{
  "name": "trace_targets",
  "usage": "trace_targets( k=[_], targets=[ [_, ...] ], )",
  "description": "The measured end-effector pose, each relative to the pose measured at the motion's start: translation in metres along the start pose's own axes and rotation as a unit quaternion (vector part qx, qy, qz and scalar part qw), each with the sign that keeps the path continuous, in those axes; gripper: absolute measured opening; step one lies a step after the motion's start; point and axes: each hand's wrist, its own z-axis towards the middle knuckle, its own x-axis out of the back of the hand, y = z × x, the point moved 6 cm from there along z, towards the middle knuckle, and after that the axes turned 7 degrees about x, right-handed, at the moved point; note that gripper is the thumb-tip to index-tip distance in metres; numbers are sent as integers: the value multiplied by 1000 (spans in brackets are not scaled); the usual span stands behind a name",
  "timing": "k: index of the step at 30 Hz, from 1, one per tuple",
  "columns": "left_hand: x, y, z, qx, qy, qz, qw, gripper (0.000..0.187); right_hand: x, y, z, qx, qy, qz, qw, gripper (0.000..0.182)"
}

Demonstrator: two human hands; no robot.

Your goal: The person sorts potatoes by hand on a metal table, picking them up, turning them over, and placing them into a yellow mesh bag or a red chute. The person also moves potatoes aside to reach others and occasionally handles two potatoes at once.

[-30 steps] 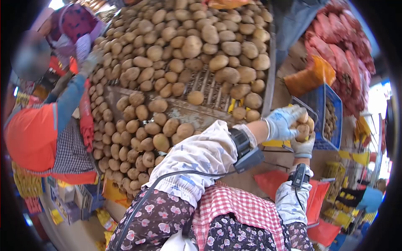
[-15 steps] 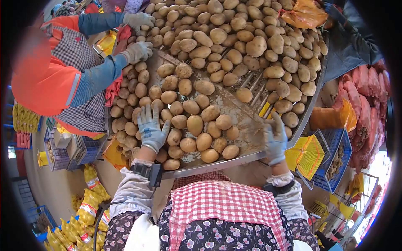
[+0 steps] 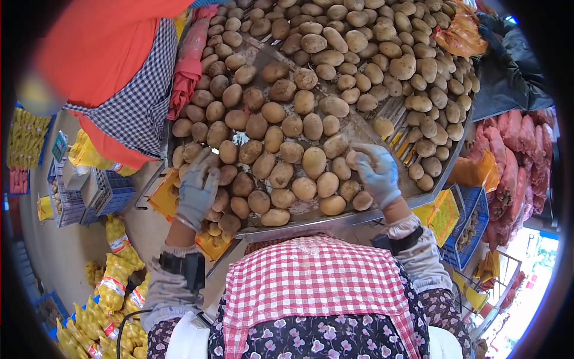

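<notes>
Many brown potatoes (image 3: 314, 163) lie across a metal sorting table (image 3: 335, 222), loosely spread in front of me and heaped toward the back right. My left hand (image 3: 199, 190), in a pale blue-stained glove, rests at the table's left front edge. Its fingers are stretched out and touch potatoes there. On the other side, my right hand (image 3: 381, 176), gloved alike, curls its fingers and thumb around a potato (image 3: 353, 160) at the right end of the loose group. The fingertips of that hand are partly hidden.
A person in an orange top and checked apron (image 3: 128, 90) stands at the left. Slats (image 3: 397, 122) break the tabletop at right. A yellow mesh bag (image 3: 439, 212), blue crates (image 3: 472, 224) and red sacks (image 3: 517, 173) stand to the right; filled yellow bags (image 3: 116, 281) lie lower left.
My left hand has moved left and down to the table's edge. My right hand has come inward and up to the loose potatoes. The co-worker's hands have left view.
</notes>
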Motion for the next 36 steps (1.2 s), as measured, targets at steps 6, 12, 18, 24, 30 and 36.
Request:
trace_targets(
  k=[6, 12, 18, 24, 30, 36],
  targets=[
    [-42, 51, -25, -139, 71, 240, 958, 75, -37, -22, -56, -151, -200, -11, 968, 31],
    [-41, 26, -42, -119, -46, 403, 906, 79, -30, -7, -69, -272, -86, 88, 954, 35],
    [-24, 54, 18, -136, 53, 256, 956, 49, -61, -32, -35, -110, -235, 46, 965, 29],
    [-95, 71, 18, -256, -20, 251, 933, 61, -11, -28, -2, 30, -13, -168, 985, 54],
    [-66, 31, 1, -164, 59, 286, 942, 64, -44, 6, -56, -34, -240, -237, 941, 85],
    [-21, -3, -35, -22, 133, 316, 939, 73, -63, 8, -62, 63, -237, -288, 926, 93]
  ],
)
